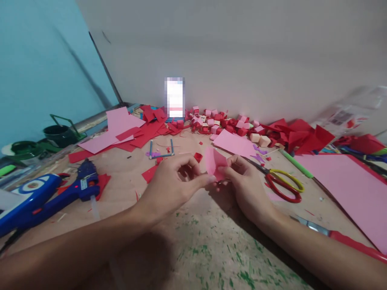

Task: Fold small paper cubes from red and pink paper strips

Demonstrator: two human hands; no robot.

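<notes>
A small piece of pink paper (pixel 215 161), bent and standing up, is pinched between my two hands above the middle of the table. My left hand (pixel 181 175) grips its lower left edge between thumb and fingers. On its right side, the thumb and fingers of my right hand (pixel 243 177) close on it. Some of my fingertips are hidden behind the paper. Just behind my left hand lies a small red paper box (pixel 198 157). Scissors (pixel 282 181) with yellow and red handles lie right beside my right hand.
A blue glue gun (pixel 83 185) lies at left, near green cups (pixel 59 135). Several pink and red paper cubes (pixel 217 123) are heaped at the back, by a lit phone (pixel 175 96). Pink sheets (pixel 347 181) and red-handled scissors (pixel 341 237) lie at right.
</notes>
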